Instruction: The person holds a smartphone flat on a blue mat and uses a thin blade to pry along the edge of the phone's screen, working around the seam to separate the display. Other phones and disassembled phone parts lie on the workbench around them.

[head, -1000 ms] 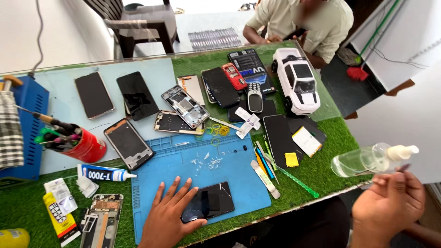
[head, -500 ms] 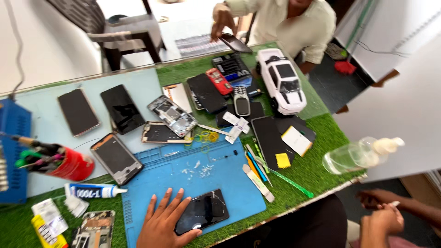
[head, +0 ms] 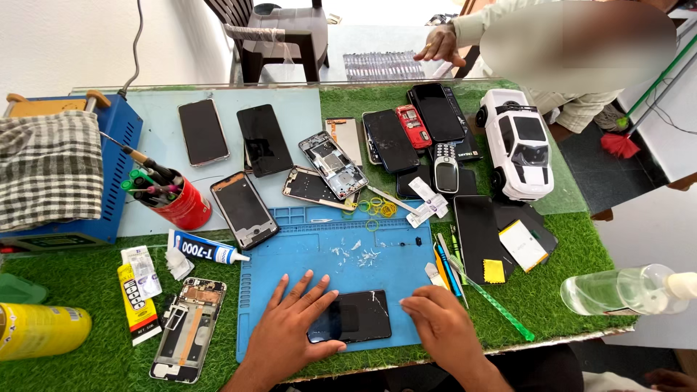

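I saw the cracked phone low centre, between my flat, spread left hand and loosely curled, empty right hand; wrists cut off

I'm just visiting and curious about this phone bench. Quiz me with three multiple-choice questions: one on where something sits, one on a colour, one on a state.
1. Where does the dark phone under the hands lie?
A. on the blue mat
B. inside the red cup
C. on the toy car

2. What colour is the cup holding the tools?
A. green
B. red
C. white

3. How is the left hand placed?
A. closed in a fist in the air
B. holding the clear bottle
C. spread flat on the phone's left end

Answers:
1 A, the phone rests on the mat near its front edge.
2 B, its side is plainly red.
3 C, the fingers lie fanned out, while the right hand touches the phone's other end.
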`<act>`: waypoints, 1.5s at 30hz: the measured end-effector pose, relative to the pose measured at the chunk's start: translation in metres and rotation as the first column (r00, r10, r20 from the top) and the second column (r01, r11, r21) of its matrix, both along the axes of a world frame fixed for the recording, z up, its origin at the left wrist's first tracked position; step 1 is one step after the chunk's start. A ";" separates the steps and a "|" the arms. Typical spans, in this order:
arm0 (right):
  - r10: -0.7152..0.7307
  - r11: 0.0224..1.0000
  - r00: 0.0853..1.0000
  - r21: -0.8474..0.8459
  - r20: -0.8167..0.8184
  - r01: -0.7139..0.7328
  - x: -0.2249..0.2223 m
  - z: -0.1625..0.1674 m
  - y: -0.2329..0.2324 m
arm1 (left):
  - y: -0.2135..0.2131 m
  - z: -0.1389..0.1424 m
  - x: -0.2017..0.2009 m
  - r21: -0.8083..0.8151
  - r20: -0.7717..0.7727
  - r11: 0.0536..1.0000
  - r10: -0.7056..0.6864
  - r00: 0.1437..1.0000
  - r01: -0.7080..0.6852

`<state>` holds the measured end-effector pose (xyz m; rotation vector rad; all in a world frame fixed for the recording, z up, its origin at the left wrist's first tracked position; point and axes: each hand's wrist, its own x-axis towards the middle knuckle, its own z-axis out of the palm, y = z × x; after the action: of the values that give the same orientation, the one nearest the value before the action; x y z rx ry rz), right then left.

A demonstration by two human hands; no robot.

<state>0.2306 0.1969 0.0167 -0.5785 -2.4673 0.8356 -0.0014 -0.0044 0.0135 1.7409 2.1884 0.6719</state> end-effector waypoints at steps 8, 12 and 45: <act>0.247 0.925 0.968 0.287 0.050 -0.250 -0.022 -0.014 0.004 | -0.001 -0.003 0.001 -0.043 0.024 0.999 0.004 1.000 -0.003; 0.288 0.900 0.957 0.336 0.026 -0.280 -0.025 -0.017 0.009 | -0.001 -0.003 0.000 -0.055 0.023 0.999 0.001 1.000 0.000; 0.218 0.971 0.969 0.071 0.112 -0.227 -0.056 -0.017 0.011 | -0.002 -0.008 -0.001 -0.081 0.008 0.997 -0.007 1.000 0.008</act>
<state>0.1748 0.2079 -0.0004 -0.3254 -2.6840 0.7985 -0.0022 -0.0064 0.0054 1.7022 2.1712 0.5785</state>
